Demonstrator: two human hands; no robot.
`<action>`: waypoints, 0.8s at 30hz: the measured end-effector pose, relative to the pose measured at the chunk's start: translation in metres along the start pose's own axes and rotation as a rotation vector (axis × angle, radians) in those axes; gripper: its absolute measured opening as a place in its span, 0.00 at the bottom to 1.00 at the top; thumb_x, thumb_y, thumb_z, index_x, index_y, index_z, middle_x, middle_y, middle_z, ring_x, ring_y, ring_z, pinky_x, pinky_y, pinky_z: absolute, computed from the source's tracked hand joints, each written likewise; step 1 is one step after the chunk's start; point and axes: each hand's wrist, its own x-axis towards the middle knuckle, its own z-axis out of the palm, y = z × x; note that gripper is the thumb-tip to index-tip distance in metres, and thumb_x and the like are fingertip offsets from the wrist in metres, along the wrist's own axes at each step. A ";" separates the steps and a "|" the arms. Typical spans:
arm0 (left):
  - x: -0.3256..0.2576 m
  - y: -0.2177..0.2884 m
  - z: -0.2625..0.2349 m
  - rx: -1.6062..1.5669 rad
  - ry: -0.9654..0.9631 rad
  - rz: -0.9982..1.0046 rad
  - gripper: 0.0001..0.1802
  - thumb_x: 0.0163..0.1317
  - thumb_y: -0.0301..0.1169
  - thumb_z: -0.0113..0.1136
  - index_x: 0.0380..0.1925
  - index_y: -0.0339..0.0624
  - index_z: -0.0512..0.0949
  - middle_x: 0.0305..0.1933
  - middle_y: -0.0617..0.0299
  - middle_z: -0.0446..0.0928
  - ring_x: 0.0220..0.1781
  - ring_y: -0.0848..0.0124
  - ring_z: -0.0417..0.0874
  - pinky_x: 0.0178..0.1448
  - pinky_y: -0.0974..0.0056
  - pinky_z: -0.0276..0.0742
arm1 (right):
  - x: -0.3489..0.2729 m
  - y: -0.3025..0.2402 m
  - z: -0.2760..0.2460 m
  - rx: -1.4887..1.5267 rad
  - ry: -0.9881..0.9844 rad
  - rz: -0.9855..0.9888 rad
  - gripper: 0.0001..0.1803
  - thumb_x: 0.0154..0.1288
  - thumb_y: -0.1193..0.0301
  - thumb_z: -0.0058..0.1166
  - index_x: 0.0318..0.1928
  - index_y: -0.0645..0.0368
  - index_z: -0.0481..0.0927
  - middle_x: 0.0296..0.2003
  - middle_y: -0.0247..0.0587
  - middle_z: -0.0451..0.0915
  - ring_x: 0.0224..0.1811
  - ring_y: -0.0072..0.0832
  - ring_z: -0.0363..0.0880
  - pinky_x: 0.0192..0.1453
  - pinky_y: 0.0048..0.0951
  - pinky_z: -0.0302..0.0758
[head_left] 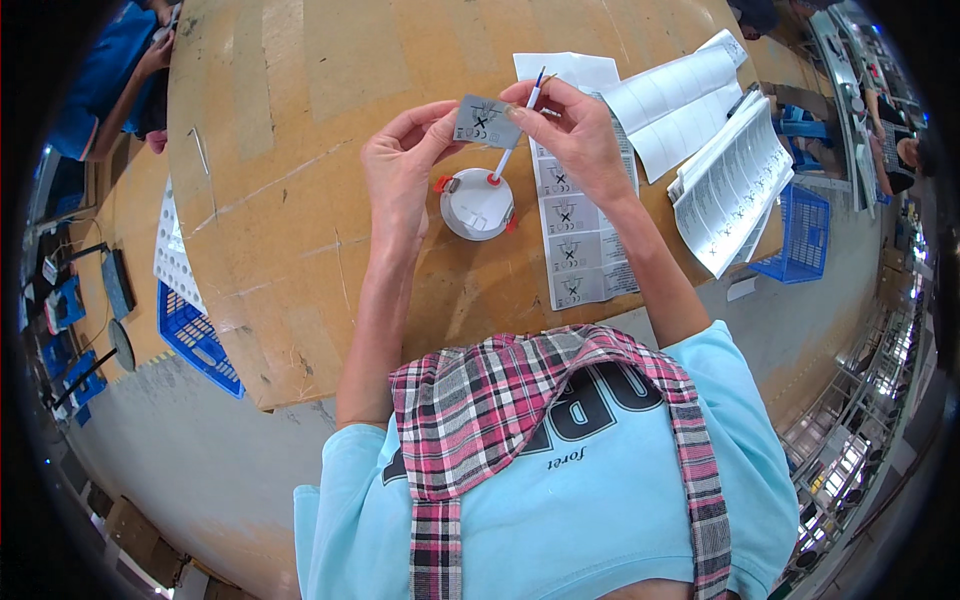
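Observation:
Between my two hands is a small silver-grey label (487, 124) with a dark cross and line drawing on it. My left hand (405, 165) pinches its left edge between thumb and fingers. Thumb and fingertips of my right hand (580, 135) are closed on its right edge. Just below sits a round white light fitting (478, 212) with red clips at its sides. Its white cable (507, 157) rises past my right fingertips to bare wire ends; whether those fingers also touch the cable I cannot tell. Beneath my right wrist lies a sheet of similar grey labels (568, 250).
At the right of the worn brown table (300, 250) lie a curled white sheet (680, 110) and a stack of printed sheets (735, 185). Blue crates (800, 235) stand beyond both sides. A co-worker's arm (130, 85) shows at far left.

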 end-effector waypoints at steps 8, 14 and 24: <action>0.011 -0.002 -0.017 -0.017 -0.066 -0.015 0.14 0.65 0.30 0.56 0.46 0.29 0.77 0.40 0.52 0.82 0.41 0.70 0.84 0.50 0.66 0.81 | 0.001 -0.004 0.000 -0.021 -0.036 -0.001 0.08 0.64 0.72 0.55 0.41 0.64 0.80 0.34 0.36 0.81 0.37 0.19 0.78 0.44 0.23 0.76; 0.011 0.007 -0.024 -0.010 -0.004 0.031 0.24 0.71 0.40 0.45 0.51 0.26 0.73 0.42 0.49 0.81 0.45 0.63 0.83 0.57 0.62 0.76 | 0.002 0.003 -0.007 -0.044 -0.018 -0.006 0.09 0.64 0.71 0.55 0.42 0.64 0.79 0.34 0.37 0.81 0.37 0.20 0.78 0.44 0.22 0.76; 0.002 -0.002 -0.007 0.168 -0.195 0.003 0.25 0.70 0.44 0.44 0.46 0.30 0.78 0.42 0.51 0.82 0.44 0.65 0.84 0.53 0.65 0.73 | 0.000 0.006 -0.008 -0.023 -0.019 -0.031 0.11 0.66 0.69 0.54 0.43 0.63 0.79 0.34 0.38 0.81 0.38 0.22 0.78 0.47 0.24 0.74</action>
